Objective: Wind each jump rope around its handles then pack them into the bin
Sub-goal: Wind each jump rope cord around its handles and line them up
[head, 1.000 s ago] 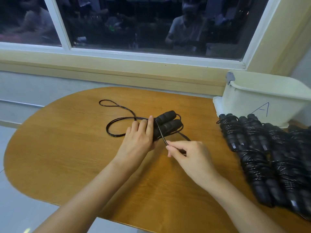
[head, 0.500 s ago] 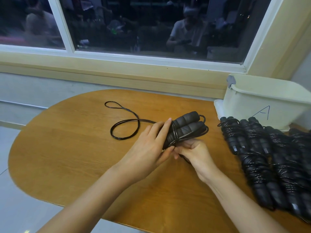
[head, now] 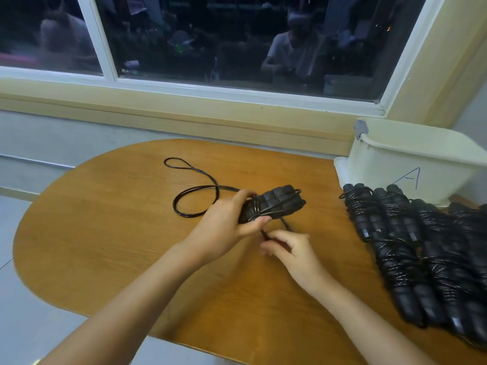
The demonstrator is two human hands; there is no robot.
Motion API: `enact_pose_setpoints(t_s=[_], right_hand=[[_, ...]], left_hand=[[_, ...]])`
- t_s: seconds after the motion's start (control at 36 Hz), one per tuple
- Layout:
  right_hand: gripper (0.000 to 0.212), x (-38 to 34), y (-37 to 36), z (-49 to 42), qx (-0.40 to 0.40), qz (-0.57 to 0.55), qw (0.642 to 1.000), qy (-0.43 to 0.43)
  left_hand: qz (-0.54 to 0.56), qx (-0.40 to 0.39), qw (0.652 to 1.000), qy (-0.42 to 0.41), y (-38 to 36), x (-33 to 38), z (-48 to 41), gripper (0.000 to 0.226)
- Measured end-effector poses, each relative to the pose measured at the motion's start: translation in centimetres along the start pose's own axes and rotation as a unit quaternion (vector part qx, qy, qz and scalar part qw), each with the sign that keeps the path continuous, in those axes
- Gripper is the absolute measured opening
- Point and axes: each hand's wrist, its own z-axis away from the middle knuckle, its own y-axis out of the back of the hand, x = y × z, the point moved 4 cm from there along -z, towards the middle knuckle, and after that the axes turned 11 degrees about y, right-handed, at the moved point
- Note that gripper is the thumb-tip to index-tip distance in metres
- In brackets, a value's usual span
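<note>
The left hand (head: pixel 226 227) is curled round the 2 black foam handles (head: pixel 274 204) of a jump rope and holds them side by side just above the table. The right hand (head: pixel 290 250), just below it, has its fingers bent and seems to pinch the thin glossy black cord (head: pixel 286 224) where it leaves the handles. Motion blur hides the exact grip.

A few turns of cord cross the handles, but a long length lies loose on the table to the left in 2 loops, so this rope looks barely begun. To the right, a pile of black jump ropes wound on their handles (head: pixel 411 246) lies on the table in front of the cream plastic bin marked "A" (head: pixel 421 164). The bin's inside is not visible. Judging by that pile, most of the winding is done and the packing is not yet started.

The oval table of orange-brown wood grain (head: pixel 105 233) stands against a wall under a white-framed window (head: pixel 108 48). Its dark glass reflects seated people, and a cream sill runs beneath it. Pale floor shows at the lower left.
</note>
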Motion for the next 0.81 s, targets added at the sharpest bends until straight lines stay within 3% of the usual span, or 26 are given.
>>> enact_pose_setpoints(t_s=[0.11, 0.25, 0.31, 0.39, 0.44, 0.56, 0.67, 0.81], right_hand=[[0.044, 1.1, 0.6, 0.1, -0.056, 0.153, 0.985, 0.058], [0.048, 1.2, 2.2, -0.6, -0.108, 0.334, 0.916, 0.194], [0.041, 1.2, 3.1, -0.9, -0.1, 0.407, 0.872, 0.253], [0.006, 2.1, 4.3, -1.6, -0.11, 0.443, 0.834, 0.31], [0.014, 2.9, 5.2, -2.3, -0.119, 0.461, 0.822, 0.312], [0.006, 3.6, 6.2, -4.1, -0.167, 0.439, 0.838, 0.277], [0.021, 4.3, 7.7, -6.1, -0.208, 0.415, 0.862, 0.201], [0.025, 4.3, 8.7, -8.8, -0.244, 0.418, 0.859, 0.165]], left_hand=[[0.016, 0.036, 0.999, -0.004, 1.6, -1.0, -0.5, 0.063], [0.026, 0.072, 0.996, -0.037, 3.0, -2.0, -0.4, 0.065], [0.027, 0.094, 0.994, -0.057, 3.8, -2.4, -0.3, 0.063], [0.025, 0.11, 0.99, -0.09, 4.3, -2.7, 0.1, 0.062], [0.016, 0.104, 0.988, -0.109, 4.4, -2.6, 0.5, 0.063], [-0.021, 0.084, 0.984, -0.153, 4.4, -2.0, 1.0, 0.064], [-0.053, 0.068, 0.976, -0.201, 4.5, -1.5, 1.7, 0.067], [-0.14, 0.042, 0.951, -0.272, 3.5, 0.1, 2.7, 0.069]])
